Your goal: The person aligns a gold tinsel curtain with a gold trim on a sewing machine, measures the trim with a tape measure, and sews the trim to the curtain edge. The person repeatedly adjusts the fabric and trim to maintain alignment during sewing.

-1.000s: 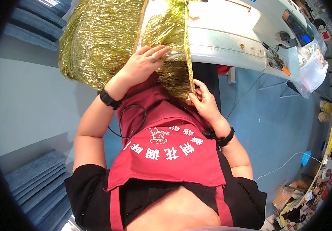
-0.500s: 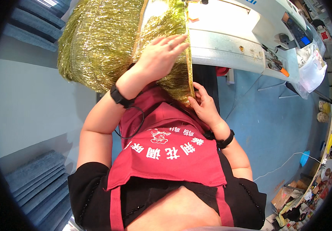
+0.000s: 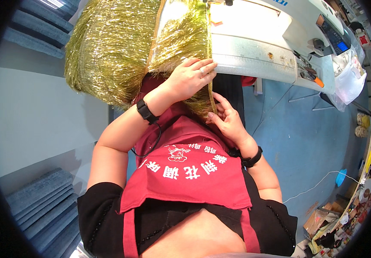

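Gold-green tinsel fringe (image 3: 181, 38) with a narrow gold edge band runs over the front edge of the sewing machine bed (image 3: 254, 56) and hangs toward my lap. My left hand (image 3: 193, 77) lies on the fringe at the bed's edge, fingers stretched across the band; its thumb is hidden. Lower down, my right hand (image 3: 230, 122) pinches the hanging band between thumb and fingers. The band leads up under the machine's needle area (image 3: 217, 2), which is cut off by the top of the view.
A large bundle of the same tinsel (image 3: 108, 51) bulges at the left. On the right of the bed lie small tools with an orange handle (image 3: 318, 81), beside a control panel (image 3: 334, 34) and a white plastic bag (image 3: 349, 75). Cluttered shelves (image 3: 362, 189) line the far right.
My left hand has slid along the fringe toward me, from the machine bed to its front edge. The right hand keeps its pinch with hardly any shift.
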`<state>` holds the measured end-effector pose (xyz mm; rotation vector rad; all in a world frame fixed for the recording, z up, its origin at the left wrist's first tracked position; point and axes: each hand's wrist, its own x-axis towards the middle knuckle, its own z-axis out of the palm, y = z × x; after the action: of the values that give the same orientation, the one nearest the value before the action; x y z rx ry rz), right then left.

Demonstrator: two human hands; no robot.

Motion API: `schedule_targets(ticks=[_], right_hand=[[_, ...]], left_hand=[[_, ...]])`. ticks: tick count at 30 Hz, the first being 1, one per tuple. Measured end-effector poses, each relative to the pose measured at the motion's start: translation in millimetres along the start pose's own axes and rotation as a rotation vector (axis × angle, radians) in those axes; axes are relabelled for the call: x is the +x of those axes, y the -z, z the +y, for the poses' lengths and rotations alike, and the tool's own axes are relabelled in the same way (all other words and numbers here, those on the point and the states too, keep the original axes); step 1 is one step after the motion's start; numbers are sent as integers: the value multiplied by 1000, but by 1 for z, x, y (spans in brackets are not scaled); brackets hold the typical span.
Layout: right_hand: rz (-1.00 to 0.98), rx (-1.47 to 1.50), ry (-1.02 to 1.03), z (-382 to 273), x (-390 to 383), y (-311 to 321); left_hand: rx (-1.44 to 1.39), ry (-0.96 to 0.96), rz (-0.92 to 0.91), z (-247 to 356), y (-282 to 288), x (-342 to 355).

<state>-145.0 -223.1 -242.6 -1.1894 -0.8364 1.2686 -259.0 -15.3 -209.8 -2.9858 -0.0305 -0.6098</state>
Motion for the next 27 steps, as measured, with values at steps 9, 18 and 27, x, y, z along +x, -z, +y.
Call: schedule_targets(ticks=[9, 18, 27], right_hand=[[76, -386, 121, -17, -2, -7], [5, -756, 596, -45, -7, -14], [497, -985, 756, -55, 94, 41]], left_hand=[[-11, -156, 147, 2, 4, -8], [-185, -380, 36, 14, 18, -9], [-277, -371, 175, -9, 50, -14]])
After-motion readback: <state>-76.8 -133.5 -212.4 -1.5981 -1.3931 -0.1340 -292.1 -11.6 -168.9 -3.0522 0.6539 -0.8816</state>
